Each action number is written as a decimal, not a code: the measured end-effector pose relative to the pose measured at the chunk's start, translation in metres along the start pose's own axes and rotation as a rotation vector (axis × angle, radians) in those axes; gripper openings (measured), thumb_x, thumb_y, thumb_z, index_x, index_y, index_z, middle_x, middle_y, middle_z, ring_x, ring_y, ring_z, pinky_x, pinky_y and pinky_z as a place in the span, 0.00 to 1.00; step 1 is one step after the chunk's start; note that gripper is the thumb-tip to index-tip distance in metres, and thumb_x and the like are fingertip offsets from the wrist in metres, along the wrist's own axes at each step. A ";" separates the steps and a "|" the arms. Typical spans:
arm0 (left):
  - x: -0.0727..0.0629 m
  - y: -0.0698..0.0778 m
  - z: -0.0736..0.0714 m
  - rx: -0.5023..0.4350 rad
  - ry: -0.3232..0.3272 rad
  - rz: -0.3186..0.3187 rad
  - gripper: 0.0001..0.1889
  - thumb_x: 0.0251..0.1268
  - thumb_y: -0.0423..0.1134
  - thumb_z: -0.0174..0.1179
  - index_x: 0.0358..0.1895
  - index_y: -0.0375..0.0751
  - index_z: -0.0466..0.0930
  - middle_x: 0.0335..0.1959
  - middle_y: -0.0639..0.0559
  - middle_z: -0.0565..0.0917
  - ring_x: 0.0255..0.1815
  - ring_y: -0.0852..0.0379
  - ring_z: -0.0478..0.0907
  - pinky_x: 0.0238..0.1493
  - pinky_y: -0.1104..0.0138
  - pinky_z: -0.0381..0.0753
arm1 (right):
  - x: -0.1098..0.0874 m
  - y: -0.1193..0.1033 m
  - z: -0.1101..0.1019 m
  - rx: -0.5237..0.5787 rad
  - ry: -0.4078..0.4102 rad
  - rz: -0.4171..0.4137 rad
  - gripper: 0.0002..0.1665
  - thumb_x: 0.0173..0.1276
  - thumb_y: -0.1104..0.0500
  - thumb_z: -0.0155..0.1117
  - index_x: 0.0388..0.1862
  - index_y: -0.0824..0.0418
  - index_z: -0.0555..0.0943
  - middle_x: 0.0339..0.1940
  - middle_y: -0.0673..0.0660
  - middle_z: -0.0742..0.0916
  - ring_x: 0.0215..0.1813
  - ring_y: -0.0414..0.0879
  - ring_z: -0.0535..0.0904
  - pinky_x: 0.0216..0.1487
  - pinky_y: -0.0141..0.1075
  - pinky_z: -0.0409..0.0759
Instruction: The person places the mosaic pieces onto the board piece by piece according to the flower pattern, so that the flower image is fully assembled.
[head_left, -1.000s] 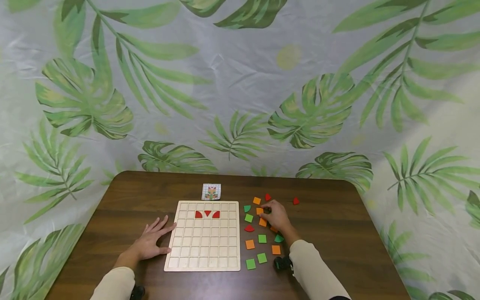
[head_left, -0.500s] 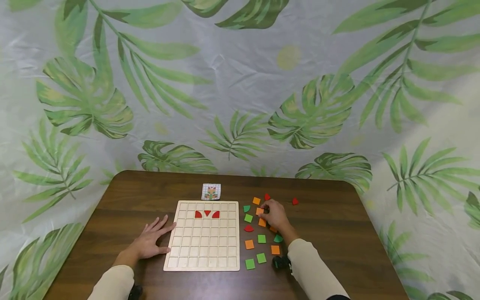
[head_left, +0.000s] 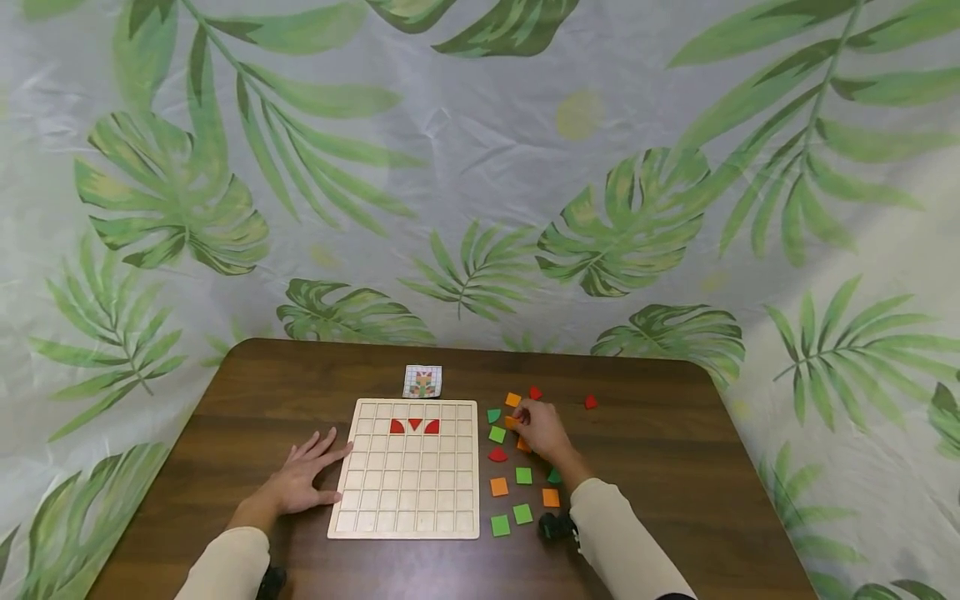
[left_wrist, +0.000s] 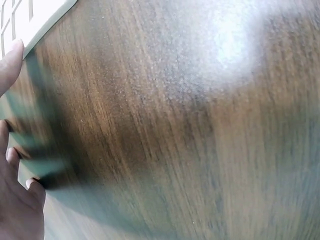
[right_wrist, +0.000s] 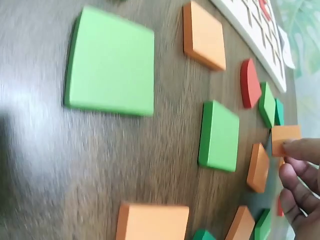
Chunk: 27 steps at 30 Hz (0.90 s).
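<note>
A pale wooden grid board (head_left: 405,533) lies on the table, with two red quarter-circle tiles and a small red triangle tile (head_left: 415,424) in one of its upper rows. My left hand (head_left: 300,479) rests on the table, fingers spread, index finger and thumb touching the board's left edge. To the right of the board, my right hand (head_left: 543,429) pinches an orange square tile (right_wrist: 281,137) between thumb and fingers. Beneath and around that hand lie loose tiles, including a green square tile (right_wrist: 112,62) and a red curved tile (head_left: 498,455); the hand partly hides some.
Behind the board lies a small card (head_left: 423,382) printed with a coloured grid pattern. One red tile (head_left: 591,402) sits apart at the right. A leaf-patterned cloth (head_left: 480,167) hangs behind the table's (head_left: 675,433) far edge.
My right hand has shifted slightly left, and the orange square tile moves with it in the pinch. The left hand stays in place at the board.
</note>
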<state>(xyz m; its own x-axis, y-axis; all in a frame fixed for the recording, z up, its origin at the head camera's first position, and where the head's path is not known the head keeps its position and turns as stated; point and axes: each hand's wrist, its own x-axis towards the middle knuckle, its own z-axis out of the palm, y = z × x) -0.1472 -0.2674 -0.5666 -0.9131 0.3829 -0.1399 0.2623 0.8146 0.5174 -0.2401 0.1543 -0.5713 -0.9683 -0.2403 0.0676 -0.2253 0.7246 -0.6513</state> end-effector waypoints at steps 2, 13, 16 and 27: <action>0.000 0.000 0.000 -0.008 -0.009 -0.006 0.43 0.51 0.56 0.69 0.70 0.41 0.66 0.74 0.31 0.54 0.72 0.26 0.46 0.64 0.30 0.41 | 0.000 -0.005 0.002 0.008 0.004 0.007 0.05 0.59 0.68 0.69 0.30 0.62 0.80 0.24 0.50 0.80 0.27 0.41 0.73 0.29 0.33 0.75; -0.001 -0.001 0.000 -0.017 -0.014 -0.008 0.44 0.51 0.57 0.69 0.70 0.41 0.66 0.74 0.31 0.53 0.72 0.25 0.45 0.64 0.30 0.41 | 0.001 -0.028 0.025 0.142 -0.018 -0.043 0.04 0.61 0.67 0.69 0.33 0.63 0.81 0.29 0.52 0.83 0.32 0.42 0.77 0.35 0.32 0.79; -0.001 -0.001 0.000 -0.017 0.001 0.002 0.43 0.50 0.57 0.69 0.69 0.40 0.67 0.73 0.30 0.55 0.72 0.25 0.46 0.64 0.30 0.41 | 0.003 -0.038 0.032 0.201 -0.053 -0.048 0.03 0.62 0.67 0.68 0.34 0.63 0.82 0.29 0.52 0.83 0.32 0.42 0.77 0.35 0.32 0.79; 0.001 -0.003 0.000 -0.010 0.010 0.007 0.43 0.51 0.57 0.68 0.70 0.41 0.66 0.73 0.30 0.55 0.72 0.25 0.46 0.64 0.30 0.42 | 0.016 -0.072 0.057 0.224 -0.137 -0.121 0.02 0.62 0.67 0.68 0.33 0.66 0.83 0.27 0.52 0.83 0.29 0.39 0.75 0.33 0.28 0.77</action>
<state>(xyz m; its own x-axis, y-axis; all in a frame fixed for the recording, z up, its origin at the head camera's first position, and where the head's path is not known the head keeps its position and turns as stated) -0.1487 -0.2697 -0.5682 -0.9144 0.3840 -0.1283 0.2651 0.8074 0.5271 -0.2335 0.0609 -0.5663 -0.9087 -0.4129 0.0621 -0.2943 0.5279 -0.7967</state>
